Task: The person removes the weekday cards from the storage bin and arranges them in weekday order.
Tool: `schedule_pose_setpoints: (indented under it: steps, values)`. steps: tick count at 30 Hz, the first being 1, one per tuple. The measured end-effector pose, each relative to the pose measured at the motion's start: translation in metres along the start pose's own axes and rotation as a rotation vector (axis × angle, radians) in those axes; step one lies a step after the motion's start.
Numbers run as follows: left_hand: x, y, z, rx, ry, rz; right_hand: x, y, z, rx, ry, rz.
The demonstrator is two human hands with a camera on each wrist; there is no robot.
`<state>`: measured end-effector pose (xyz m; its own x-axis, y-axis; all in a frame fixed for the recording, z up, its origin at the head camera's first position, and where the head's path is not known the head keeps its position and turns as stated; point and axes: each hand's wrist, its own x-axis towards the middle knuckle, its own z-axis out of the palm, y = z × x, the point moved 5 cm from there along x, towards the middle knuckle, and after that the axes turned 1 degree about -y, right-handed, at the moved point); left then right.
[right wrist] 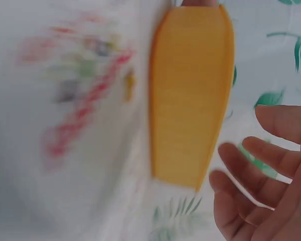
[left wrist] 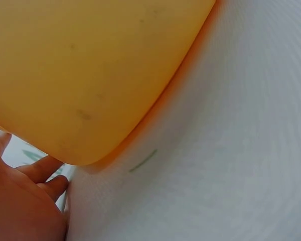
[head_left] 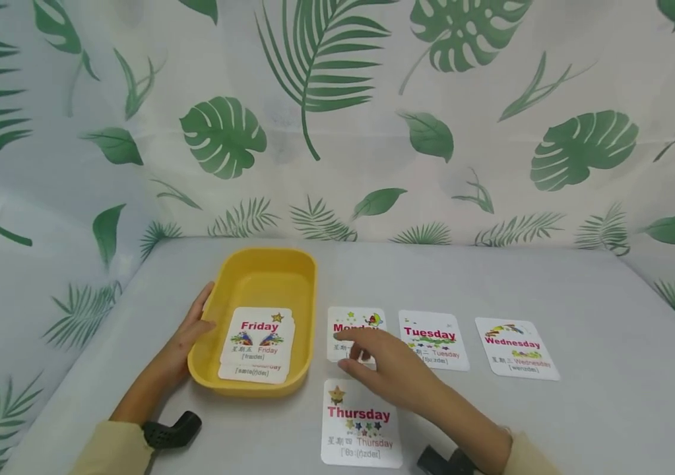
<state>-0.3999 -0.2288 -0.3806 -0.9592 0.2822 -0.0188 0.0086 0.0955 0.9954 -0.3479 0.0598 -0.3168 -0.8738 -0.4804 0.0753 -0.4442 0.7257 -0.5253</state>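
Observation:
My left hand (head_left: 179, 346) grips the left side of a yellow plastic tray (head_left: 311, 316), thumb at the rim and fingers along the outer wall. Inside lies a small pile of cards, the Friday card (head_left: 257, 335) on top and a Saturday card (head_left: 254, 373) partly hidden under it. My right hand (head_left: 393, 366) hovers with loosely bent fingers over the Monday card (head_left: 349, 318), covering part of it. Nothing is between those fingers, as the right wrist view shows too. Just below that hand lies the Thursday card (head_left: 361, 435).
To the right of the Monday card, the Tuesday card (head_left: 435, 324) and the Wednesday card (head_left: 515, 353) continue the row on the pale tabletop (head_left: 598, 415). A leaf-patterned cloth (head_left: 355, 178) stands behind the table. Black wrist devices (head_left: 172, 432) sit near both sleeves.

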Motion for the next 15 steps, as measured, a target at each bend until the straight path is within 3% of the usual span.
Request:
schedule_pose_setpoints:
  steps: [3, 6, 12, 15]
  values:
    - [0.002, -0.001, 0.002, -0.014, -0.011, 0.002, 0.022, -0.017, -0.001, -0.028, 0.01, -0.063]
    - [0.004, -0.001, 0.002, -0.005, -0.005, -0.006, 0.048, -0.031, 0.001, -0.034, -0.03, -0.073]
    - [0.001, -0.001, -0.002, 0.005, 0.009, -0.014, 0.103, -0.046, 0.027, -0.084, -0.221, 0.016]
    - [0.0, -0.001, -0.002, 0.003, 0.013, -0.019, 0.121, -0.045, 0.042, -0.222, -0.304, 0.055]
